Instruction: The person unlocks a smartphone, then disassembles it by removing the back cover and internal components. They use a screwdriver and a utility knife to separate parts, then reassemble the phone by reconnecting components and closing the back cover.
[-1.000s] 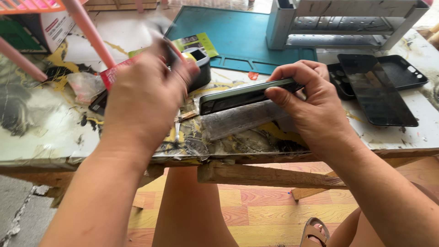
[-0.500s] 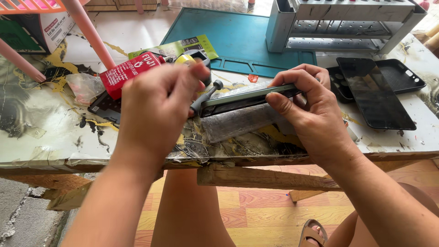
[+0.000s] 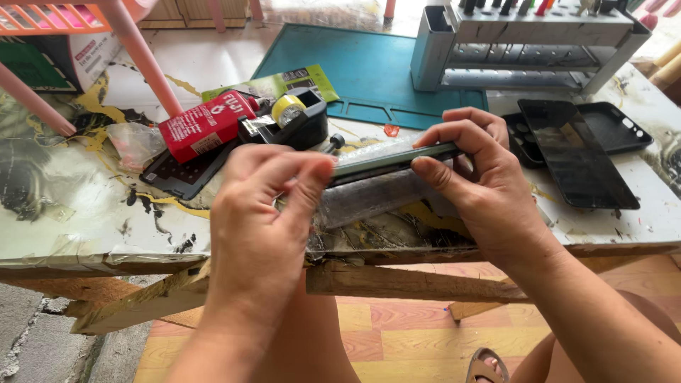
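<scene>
Your right hand (image 3: 475, 177) pinches the phone (image 3: 386, 157) by its right end, thumb under and fingers over, holding it on edge just above the front of the table (image 3: 85, 213). Your left hand (image 3: 266, 213) is closed narrow at the phone's left end, fingertips bunched there — whether they grip a small tool or only the corner itself, you cannot tell from here, since the fingers hide it.

The main risk is at that left corner: press or pry too hard against a thin edge and the glass could crack, or the phone could twist out of the right hand's light pinch and drop past the table's lip to the floor. A slip could also knock the black tape holder (image 3: 287, 124) or the red box (image 3: 206, 126) just behind.

The phone's long axis runs left to right, rising slightly toward your right hand — its narrow side faces up at you, the left end pointing into your left palm.
</scene>
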